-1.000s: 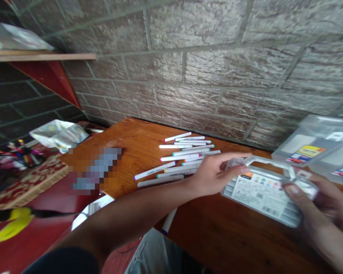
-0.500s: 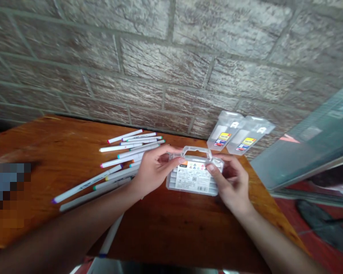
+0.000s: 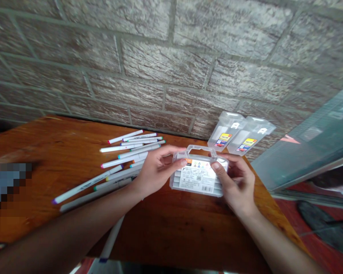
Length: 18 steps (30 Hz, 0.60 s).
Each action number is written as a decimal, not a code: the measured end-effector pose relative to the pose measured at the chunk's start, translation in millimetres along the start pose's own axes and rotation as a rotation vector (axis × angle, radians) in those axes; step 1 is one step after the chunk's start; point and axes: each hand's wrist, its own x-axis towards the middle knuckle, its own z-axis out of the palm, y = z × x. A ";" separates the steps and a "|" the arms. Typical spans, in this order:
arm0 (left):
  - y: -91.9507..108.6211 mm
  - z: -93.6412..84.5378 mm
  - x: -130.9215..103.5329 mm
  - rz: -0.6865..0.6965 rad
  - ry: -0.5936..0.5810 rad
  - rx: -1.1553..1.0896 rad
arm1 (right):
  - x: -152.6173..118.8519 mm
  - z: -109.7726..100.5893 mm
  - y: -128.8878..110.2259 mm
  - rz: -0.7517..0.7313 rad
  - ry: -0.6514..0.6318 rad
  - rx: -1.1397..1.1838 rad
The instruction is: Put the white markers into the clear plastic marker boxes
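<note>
Between my two hands is a clear plastic marker case (image 3: 198, 179) with a carry handle on top and a printed label on the side facing me. My left hand (image 3: 157, 167) grips its upper left corner, the thumb on the front and the fingers behind. At the upper right, my right hand (image 3: 237, 182) pinches the case the same way, its thumb beside the label. White markers (image 3: 88, 184) with coloured ends lie in a loose pile left of the case, partly hidden by my left hand and forearm. One more marker (image 3: 112, 236) lies near the front edge.
Two clear plastic cases (image 3: 223, 131) with yellow labels stand side by side against the stone block wall (image 3: 148, 76), at the back right of the wooden table (image 3: 171, 236). A glass panel (image 3: 311, 140) is to the right. A pixelated patch covers the far left.
Both hands have shifted the case slightly to the right, still holding its upper corners. The markers and the two standing cases have stayed in place.
</note>
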 end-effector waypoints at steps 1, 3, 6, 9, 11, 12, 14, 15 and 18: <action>0.5 -0.1 0.1 -0.006 0.000 -0.002 | -0.3 0.1 -0.3 0.003 0.001 -0.002; 1.4 -0.4 0.1 -0.017 -0.005 -0.005 | -0.8 0.2 -0.7 0.004 -0.002 0.000; 1.4 -0.8 0.0 -0.026 -0.008 0.000 | -1.5 0.2 -1.0 -0.001 -0.006 0.010; 0.0 -0.9 0.3 -0.015 -0.006 0.015 | -1.4 0.4 -1.4 -0.009 0.000 -0.003; -1.1 -0.7 0.9 0.000 -0.012 0.024 | -0.7 0.7 -1.9 -0.019 0.007 -0.018; -1.5 -0.6 1.2 0.007 -0.016 0.029 | -0.1 0.9 -2.2 -0.023 0.008 -0.025; -1.5 -0.6 1.7 0.021 -0.023 0.035 | 1.3 1.0 -2.6 -0.031 0.009 -0.023; -1.2 -0.8 1.9 0.026 -0.025 0.038 | 2.1 0.9 -2.7 -0.033 0.011 -0.012; 1.4 -2.1 2.3 0.039 -0.023 0.059 | 4.5 -0.7 -1.6 0.020 -0.023 0.070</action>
